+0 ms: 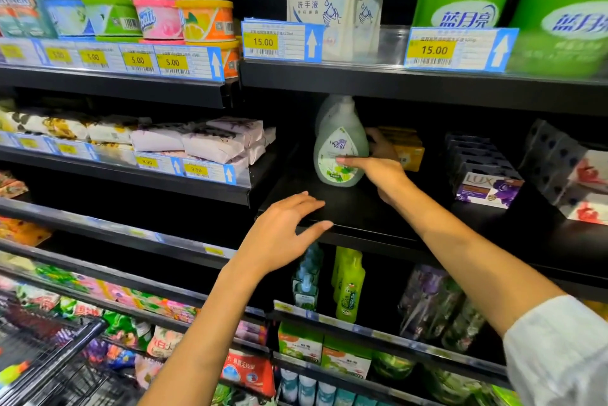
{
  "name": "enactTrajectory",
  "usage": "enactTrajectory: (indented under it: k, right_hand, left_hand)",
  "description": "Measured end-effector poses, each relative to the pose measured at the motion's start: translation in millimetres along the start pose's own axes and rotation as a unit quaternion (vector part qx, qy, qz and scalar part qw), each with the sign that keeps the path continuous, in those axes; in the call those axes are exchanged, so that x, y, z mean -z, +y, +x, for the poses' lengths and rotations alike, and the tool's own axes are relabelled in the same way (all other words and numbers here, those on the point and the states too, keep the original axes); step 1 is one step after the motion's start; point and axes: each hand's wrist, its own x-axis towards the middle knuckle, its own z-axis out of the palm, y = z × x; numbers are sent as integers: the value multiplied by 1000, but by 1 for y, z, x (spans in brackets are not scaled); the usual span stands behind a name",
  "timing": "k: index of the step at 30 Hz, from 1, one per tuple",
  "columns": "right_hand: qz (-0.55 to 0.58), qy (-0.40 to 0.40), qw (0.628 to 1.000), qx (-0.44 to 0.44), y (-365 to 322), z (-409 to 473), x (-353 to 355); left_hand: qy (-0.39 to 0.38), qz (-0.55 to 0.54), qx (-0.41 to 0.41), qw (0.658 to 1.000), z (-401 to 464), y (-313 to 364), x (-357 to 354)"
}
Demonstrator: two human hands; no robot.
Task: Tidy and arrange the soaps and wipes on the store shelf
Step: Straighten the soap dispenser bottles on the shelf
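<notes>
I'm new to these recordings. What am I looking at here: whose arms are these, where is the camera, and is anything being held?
There is no machine here. A person wears one wide-angle camera on the head, looking forward and down at their own bare arms in front of black store shelves. The right hand grips a pale green pump bottle of hand soap standing on the black middle shelf. The left hand hovers open near that shelf's front edge, holding nothing. Yellow soap boxes sit behind the bottle, and purple Lux soap boxes lie further right.

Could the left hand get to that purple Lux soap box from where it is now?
Probably not easily. The left hand hovers open at the shelf edge, and the right arm crosses between it and the Lux box, far to its right.
</notes>
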Motion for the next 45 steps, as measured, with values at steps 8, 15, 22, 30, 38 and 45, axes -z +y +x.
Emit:
enactTrajectory:
  k: [8,15,22,30,38,45]
  right_hand:
    - [96,-7,995,-5,-5,-52,33]
    - [123,49,991,15,-7,-63,34]
    - [77,57,995,25,-6,-63,26]
    - [52,9,997,52,-8,-65,24]
    - [103,-6,994,36,-4,-64,29]
    - [96,-52,993,49,-5,-63,26]
  left_hand:
    - [49,-183,72,979,61,29,3]
    - [97,-361,144,916,87,40,-31]
    - [88,-301,128,941,87,37,-36]
    - [-7,-354,148,924,92,35,-37]
    - [22,-284,157,946,87,38,-34]
    - [-28,-445,145,883,85,31,-25]
